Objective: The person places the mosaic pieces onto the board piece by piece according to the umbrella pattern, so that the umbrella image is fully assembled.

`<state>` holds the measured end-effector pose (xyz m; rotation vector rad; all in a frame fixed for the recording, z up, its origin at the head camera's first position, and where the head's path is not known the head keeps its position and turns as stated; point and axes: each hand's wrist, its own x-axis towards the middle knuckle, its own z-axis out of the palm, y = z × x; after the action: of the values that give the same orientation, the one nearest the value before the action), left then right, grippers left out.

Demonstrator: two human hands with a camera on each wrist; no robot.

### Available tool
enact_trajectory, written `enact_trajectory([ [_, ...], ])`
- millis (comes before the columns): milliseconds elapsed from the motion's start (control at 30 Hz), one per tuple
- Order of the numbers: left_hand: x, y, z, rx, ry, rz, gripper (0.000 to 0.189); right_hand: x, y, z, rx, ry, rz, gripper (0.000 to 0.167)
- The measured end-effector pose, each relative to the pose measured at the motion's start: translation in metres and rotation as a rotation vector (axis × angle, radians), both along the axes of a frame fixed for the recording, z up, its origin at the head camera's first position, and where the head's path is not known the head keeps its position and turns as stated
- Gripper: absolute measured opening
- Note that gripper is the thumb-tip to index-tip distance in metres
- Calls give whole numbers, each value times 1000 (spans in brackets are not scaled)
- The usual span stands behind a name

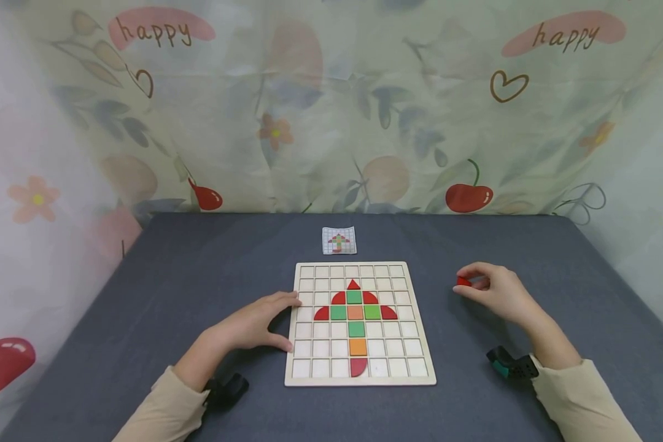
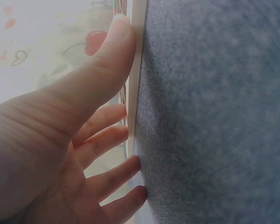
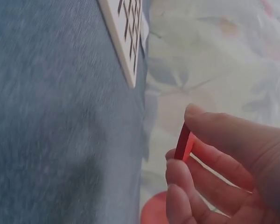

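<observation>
A cream gridded board point(image 1: 387, 380) lies on the dark cloth, holding tiles in an arrow-like figure: red triangle point(image 1: 353, 285) on top, red quarter-round tiles point(image 1: 321, 314) at the sides, green squares point(image 1: 356, 329), orange squares point(image 1: 358, 347) and a red quarter-round at the bottom. At the board's left edge, my left hand point(image 1: 251, 322) rests thumb and fingertips against the frame, fingers spread. To the right of the board, my right hand point(image 1: 500, 293) pinches a small red tile point(image 3: 184, 142) between thumb and fingers, above the cloth. Its outline is partly covered by the fingers.
Behind the board lies a small picture card point(image 1: 339, 241) with a similar coloured figure on a grid. Dark cloth point(image 1: 226, 258) covers the table. A printed curtain point(image 1: 331, 110) hangs along the far edge. Each wrist carries a black strapped device point(image 1: 511, 363).
</observation>
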<state>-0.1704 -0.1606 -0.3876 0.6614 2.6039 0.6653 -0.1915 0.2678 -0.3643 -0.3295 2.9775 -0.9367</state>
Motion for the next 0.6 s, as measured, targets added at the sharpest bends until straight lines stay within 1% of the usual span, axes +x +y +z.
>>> enact_trajectory([
  [300,-1,0,-1,-4,6,3,80,4,-14,2,-47,56,44,32],
  [400,-1,-1,-2,-2,8,0,80,6,-18,3,-71,57,69,31],
  [600,-1,-1,-3,0,14,-10,80,8,-22,2,-83,43,94,21],
])
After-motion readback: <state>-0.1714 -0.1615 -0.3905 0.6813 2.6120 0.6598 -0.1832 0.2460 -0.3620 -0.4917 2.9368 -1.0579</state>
